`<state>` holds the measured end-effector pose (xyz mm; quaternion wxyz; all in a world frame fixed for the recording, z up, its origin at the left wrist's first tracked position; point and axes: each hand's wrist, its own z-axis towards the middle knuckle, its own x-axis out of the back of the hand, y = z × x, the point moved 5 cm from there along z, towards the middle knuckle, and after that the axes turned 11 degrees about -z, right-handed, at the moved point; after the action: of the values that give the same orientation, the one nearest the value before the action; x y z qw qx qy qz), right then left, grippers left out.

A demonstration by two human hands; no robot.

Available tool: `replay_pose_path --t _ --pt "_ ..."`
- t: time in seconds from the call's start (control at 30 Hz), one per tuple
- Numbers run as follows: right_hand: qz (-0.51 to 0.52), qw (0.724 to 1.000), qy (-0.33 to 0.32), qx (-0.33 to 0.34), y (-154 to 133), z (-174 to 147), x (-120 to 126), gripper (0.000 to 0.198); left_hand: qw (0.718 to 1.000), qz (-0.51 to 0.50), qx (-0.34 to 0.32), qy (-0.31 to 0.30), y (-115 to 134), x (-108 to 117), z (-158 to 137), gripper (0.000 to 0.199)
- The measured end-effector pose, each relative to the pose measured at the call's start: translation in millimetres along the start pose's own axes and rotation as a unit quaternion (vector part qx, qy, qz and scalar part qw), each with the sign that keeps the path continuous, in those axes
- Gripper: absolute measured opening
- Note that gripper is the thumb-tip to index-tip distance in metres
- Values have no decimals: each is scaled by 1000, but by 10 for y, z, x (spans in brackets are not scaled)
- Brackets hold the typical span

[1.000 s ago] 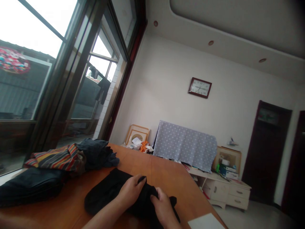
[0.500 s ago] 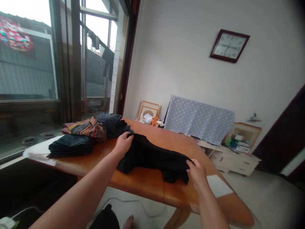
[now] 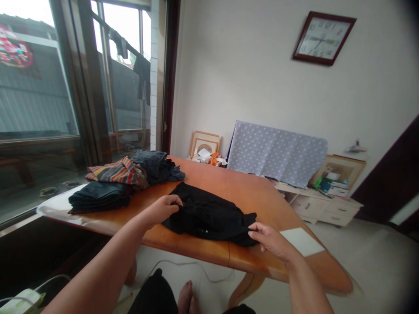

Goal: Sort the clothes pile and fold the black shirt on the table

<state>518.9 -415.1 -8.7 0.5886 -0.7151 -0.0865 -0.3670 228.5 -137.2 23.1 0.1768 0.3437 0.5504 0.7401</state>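
Note:
A black garment [image 3: 209, 213] lies spread on the wooden table, somewhat rumpled, with a small white mark near its front edge. I cannot make out what kind of garment it is. My left hand [image 3: 168, 206] pinches its left side between thumb and fingers. At the opposite end, my right hand [image 3: 263, 235] has thumb and fingers closed on the right edge of the cloth. To the left sit folded dark clothes [image 3: 98, 196], a striped cloth [image 3: 116, 171] and a heap of dark blue clothing [image 3: 157, 168].
The orange-brown table [image 3: 242, 185] has a white sheet [image 3: 303, 241] near its right end. Behind it stands a low white cabinet [image 3: 324, 211], beside something draped in a grey dotted cloth [image 3: 278, 150]. Glass doors [image 3: 36, 100] are at left. A cable [image 3: 196, 264] runs across the floor.
The black garment has come down from being stretched between both hands to lying flatter on the table. Its white mark now shows. My left hand has moved lower; the view has shifted slightly.

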Motion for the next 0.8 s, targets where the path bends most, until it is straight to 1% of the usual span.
replay_pose_path --t 0.03,0.1,0.13,0.2,0.27,0.3,0.37,0.43,0.53,0.6,0.67,0.73,0.8 --pt "-2 1000 -7 -2 5 -23 -10 32 999 32 -2 -14 -9 -19 -38 21" --pt "-1 1000 6 -5 3 -32 -6 40 994 107 -35 -14 19 -34 -81 21" --pt "0 1000 26 -8 -9 -22 8 44 987 149 -58 0 54 -31 -92 20" --pt "-5 996 90 -11 -63 11 49 50 970 218 -102 40 154 -16 -104 20" --pt "-21 988 152 -4 -162 44 66 52 960 239 -123 76 264 -11 -111 22" --pt "-31 985 171 7 -224 59 51 52 962 224 -128 91 318 -13 -115 23" --pt "-54 983 174 34 -340 86 -29 49 971 151 -144 118 421 -18 -130 26" --pt "-82 985 142 51 -403 102 -151 47 974 46 -160 155 491 5 -154 29" --pt "-124 989 64 43 -367 98 -342 47 958 -89 -153 226 485 112 -192 34" --pt "-142 989 17 30 -304 71 -436 51 942 -127 -142 276 436 215 -218 37" --pt "-159 987 -6 21 -252 31 -488 57 927 -142 -138 318 382 312 -241 36" --pt "-177 984 -16 25 -223 -17 -521 64 918 -154 -129 341 326 379 -253 35" --pt "-190 981 -19 40 -203 -58 -549 65 915 -166 -116 349 275 412 -256 35"
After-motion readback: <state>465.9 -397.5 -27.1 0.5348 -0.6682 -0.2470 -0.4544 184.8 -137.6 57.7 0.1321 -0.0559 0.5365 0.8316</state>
